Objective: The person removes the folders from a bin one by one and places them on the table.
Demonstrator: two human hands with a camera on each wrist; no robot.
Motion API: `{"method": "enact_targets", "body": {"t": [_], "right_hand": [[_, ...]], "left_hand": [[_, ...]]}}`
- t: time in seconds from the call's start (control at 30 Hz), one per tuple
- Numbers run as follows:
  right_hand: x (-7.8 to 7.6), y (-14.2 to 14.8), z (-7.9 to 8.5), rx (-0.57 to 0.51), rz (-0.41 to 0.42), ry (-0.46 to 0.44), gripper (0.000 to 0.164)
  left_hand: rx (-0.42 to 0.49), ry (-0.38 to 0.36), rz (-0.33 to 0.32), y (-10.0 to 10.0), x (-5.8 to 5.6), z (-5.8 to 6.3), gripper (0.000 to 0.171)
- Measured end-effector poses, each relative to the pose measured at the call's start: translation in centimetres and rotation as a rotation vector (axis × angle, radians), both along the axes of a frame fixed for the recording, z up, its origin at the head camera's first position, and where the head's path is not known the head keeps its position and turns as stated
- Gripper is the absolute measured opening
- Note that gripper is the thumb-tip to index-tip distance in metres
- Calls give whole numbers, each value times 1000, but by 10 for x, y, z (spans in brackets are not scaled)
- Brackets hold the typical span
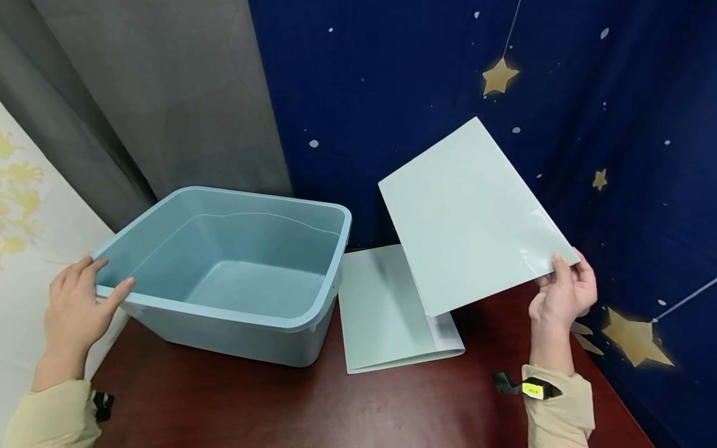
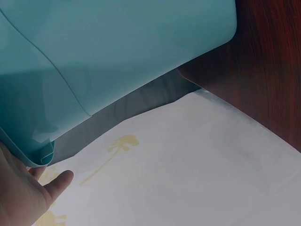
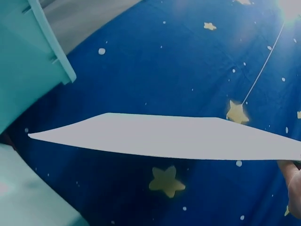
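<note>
My right hand [image 1: 562, 292] pinches the near right corner of a pale green folder [image 1: 476, 218], thumb on top and fingers beneath. The folder is raised and tilted. The right wrist view shows that folder [image 3: 164, 136] nearly edge-on, the hand [image 3: 295, 188] at its right end. A second pale green folder [image 1: 381, 311] lies on the table, partly covered by the raised one. At the left, a blue-green plastic tub [image 1: 224, 305] stands with nothing inside. My left hand [image 1: 75, 305] rests on its left front corner, fingers and thumb spread over the rim.
A dark red wooden table [image 1: 280, 404] lies under the tub and folder. Behind hang a grey curtain [image 1: 168, 93] and a dark blue curtain [image 1: 392, 93] with stars. White cloth with yellow flower shapes [image 1: 33, 249] is at the left.
</note>
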State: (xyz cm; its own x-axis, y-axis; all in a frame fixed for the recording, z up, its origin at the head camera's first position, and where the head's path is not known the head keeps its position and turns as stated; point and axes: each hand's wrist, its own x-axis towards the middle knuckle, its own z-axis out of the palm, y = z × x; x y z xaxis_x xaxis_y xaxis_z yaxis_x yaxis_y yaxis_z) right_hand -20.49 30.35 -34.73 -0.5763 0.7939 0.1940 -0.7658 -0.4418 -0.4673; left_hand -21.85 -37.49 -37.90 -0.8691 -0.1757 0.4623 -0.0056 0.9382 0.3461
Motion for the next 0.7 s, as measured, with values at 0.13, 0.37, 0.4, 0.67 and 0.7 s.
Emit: {"method": "enact_targets", "body": {"t": [0.13,0.37,0.4,0.67,0.7], "right_hand": [[2,5,-8,11,-15,-8,30],[5,14,-23,46,-51,-15,28],[6,16,-25,50,-56,-17,28],[9,27,-39,108,-108,-103,29],[9,29,-40,118,-117,-117,29]], "left_hand": [[1,13,-3,0,-1,0,78],[4,30,-1,0,-2,-2,78],[5,32,-2,0,-2,-2,78],[4,19,-5,-1,-2,-2,79],[4,19,-7,-1,-2,-2,79]]}}
